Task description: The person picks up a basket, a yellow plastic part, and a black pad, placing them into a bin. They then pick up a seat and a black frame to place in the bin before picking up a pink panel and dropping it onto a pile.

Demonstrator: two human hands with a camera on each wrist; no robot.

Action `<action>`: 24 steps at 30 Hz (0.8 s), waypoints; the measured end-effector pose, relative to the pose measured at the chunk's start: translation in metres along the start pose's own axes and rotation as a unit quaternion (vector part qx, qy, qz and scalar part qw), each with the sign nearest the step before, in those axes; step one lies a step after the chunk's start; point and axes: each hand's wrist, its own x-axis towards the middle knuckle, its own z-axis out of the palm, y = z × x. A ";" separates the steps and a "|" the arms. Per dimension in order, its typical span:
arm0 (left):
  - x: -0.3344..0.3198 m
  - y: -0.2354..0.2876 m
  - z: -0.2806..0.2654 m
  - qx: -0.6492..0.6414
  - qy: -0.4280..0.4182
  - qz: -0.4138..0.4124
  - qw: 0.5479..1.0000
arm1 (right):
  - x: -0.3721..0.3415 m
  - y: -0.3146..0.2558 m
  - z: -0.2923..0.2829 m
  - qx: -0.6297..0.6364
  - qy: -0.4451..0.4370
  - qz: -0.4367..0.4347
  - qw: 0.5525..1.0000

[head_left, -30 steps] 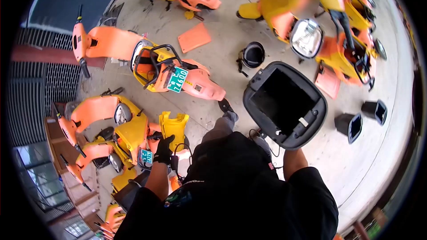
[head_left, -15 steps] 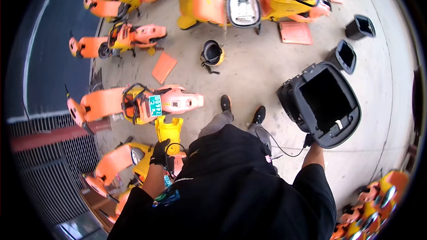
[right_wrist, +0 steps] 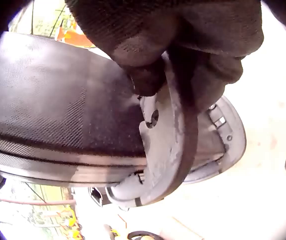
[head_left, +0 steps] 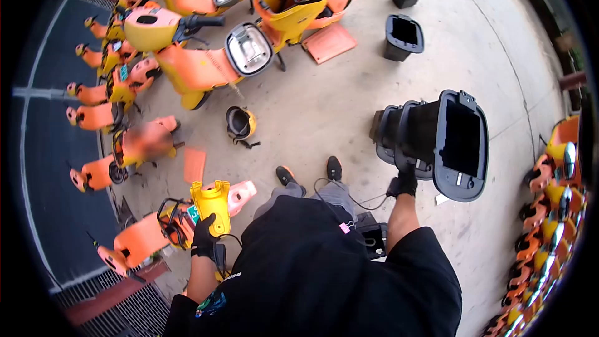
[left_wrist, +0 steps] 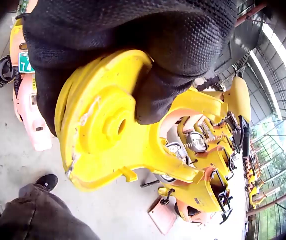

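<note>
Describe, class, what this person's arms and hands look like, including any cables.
The left hand and right hand both wear black gloves with a textured weave. Short black sleeves leave the forearms bare, and a thin dark cable loops near each hand.

A yellow plastic panel [head_left: 211, 201] and nested black bins [head_left: 420, 128] — one load per hand.
The left hand [head_left: 203, 237] grips the panel by its rounded, scuffed end, beside a small round hole; the right hand [head_left: 403, 183] grips a rim in the bin stack, which tilts sideways — the end bin's dark rectangular mouth showing.
</note>
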 end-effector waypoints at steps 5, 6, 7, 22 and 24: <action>-0.006 0.015 0.027 0.038 0.028 -0.009 0.999 | -0.002 -0.003 0.040 0.157 -0.050 -0.029 0.986; -0.013 0.020 0.038 0.058 0.062 -0.005 0.996 | -0.002 -0.009 0.048 0.176 -0.054 -0.036 0.982; -0.011 0.020 0.037 0.058 0.059 -0.004 0.997 | -0.001 -0.014 0.055 0.194 -0.060 -0.044 0.978; -0.004 -0.026 -0.012 -0.081 -0.031 -0.066 0.994 | 0.037 -0.029 0.035 0.185 -0.079 -0.092 0.975; -0.002 -0.031 -0.015 -0.093 -0.023 -0.061 0.994 | 0.037 -0.017 0.014 0.164 -0.144 -0.053 0.974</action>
